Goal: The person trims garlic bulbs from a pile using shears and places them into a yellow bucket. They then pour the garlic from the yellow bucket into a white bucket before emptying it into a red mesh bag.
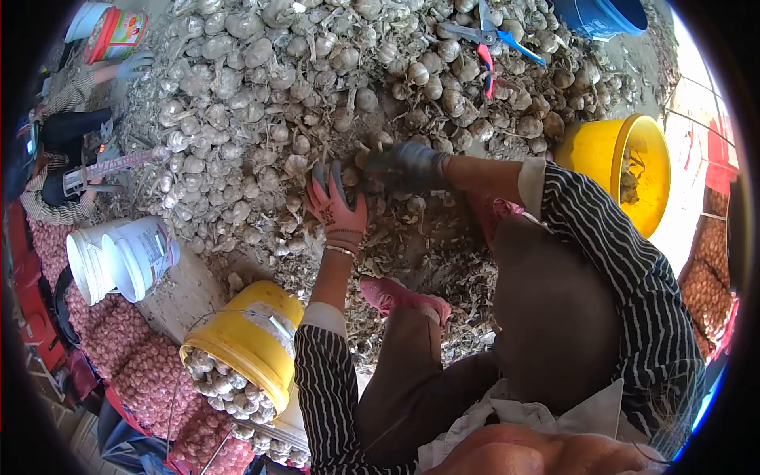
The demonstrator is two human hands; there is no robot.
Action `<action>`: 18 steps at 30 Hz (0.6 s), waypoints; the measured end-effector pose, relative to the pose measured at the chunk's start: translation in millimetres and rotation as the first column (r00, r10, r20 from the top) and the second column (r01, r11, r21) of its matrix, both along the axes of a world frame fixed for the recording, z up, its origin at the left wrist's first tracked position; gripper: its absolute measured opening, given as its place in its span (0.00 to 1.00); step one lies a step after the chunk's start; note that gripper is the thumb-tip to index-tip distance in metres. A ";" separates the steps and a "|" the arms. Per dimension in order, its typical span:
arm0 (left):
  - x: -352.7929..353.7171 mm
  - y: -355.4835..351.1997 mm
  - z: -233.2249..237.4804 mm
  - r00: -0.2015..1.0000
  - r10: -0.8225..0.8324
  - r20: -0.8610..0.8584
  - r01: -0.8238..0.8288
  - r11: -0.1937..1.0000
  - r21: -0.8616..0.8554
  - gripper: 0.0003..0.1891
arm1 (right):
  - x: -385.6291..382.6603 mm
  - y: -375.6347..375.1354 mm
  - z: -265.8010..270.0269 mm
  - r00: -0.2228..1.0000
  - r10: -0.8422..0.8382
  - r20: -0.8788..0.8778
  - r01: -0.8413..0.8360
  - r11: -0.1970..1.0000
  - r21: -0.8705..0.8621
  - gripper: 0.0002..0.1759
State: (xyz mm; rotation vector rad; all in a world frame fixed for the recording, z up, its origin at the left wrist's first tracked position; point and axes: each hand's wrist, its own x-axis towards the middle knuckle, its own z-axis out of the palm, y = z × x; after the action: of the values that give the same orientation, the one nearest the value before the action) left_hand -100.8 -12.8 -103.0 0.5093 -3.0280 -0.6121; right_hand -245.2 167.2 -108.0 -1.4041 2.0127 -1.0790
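Observation:
My left hand (pixel 336 207), in a pink glove with dark fingers, lies palm down at the edge of the garlic heap (pixel 261 55). Its fingers are stretched out and apart, close to a garlic bulb (pixel 295 165). Just to its right, my right hand (pixel 408 166), in a dark grey glove, reaches in among bulbs and dry skins. Motion smears its fingers, so I cannot see whether they grip anything. Another bulb (pixel 381 140) sits just beyond them. Dry husks and loose skins (pixel 396 245) cover the ground below both hands.
Shears with blue and red handles (pixel 507 43) lie on the heap. A yellow bucket (pixel 625 142) stands right; another, tipped and holding garlic (pixel 273 309), is left beside white buckets (pixel 131 257). Filled net sacks (pixel 158 388) line the left. A co-worker's gloved hand (pixel 134 65) shows upper left.

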 end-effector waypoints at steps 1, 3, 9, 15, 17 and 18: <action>-6.8 -3.3 -3.8 1.000 -0.010 0.001 0.010 0.997 -0.080 0.40 | -17.0 3.6 12.1 0.997 -0.046 0.060 0.046 0.999 0.000 0.22; -33.6 -11.2 -4.7 0.999 -0.023 0.045 0.028 0.993 -0.112 0.39 | -50.7 1.5 31.7 0.950 -0.265 -0.166 0.294 0.939 0.180 0.28; -52.6 -47.9 -9.1 0.892 -0.052 0.449 0.224 0.914 -0.338 0.38 | -48.0 -46.2 44.9 0.875 0.039 -0.483 0.306 0.729 0.613 0.40; 15.9 -60.5 -17.9 0.951 0.249 0.184 -0.183 0.931 -0.315 0.39 | -48.9 -30.6 19.3 0.977 0.090 -0.193 -0.004 0.913 0.408 0.36; 35.6 -46.5 -6.3 0.981 0.185 -0.056 -0.193 0.958 -0.212 0.35 | -46.4 -4.0 20.5 0.975 -0.220 -0.018 0.210 0.905 0.370 0.34; 39.8 -33.3 0.2 0.997 0.048 -0.063 -0.058 0.984 -0.171 0.35 | -45.0 13.7 21.1 0.947 -0.263 -0.185 0.319 0.840 0.438 0.33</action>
State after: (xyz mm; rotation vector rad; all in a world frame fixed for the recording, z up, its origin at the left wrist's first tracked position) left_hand -61.0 -46.1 -102.8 0.5513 -2.9645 -0.3515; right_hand -290.3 180.9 -86.9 -0.9470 2.4229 -0.5642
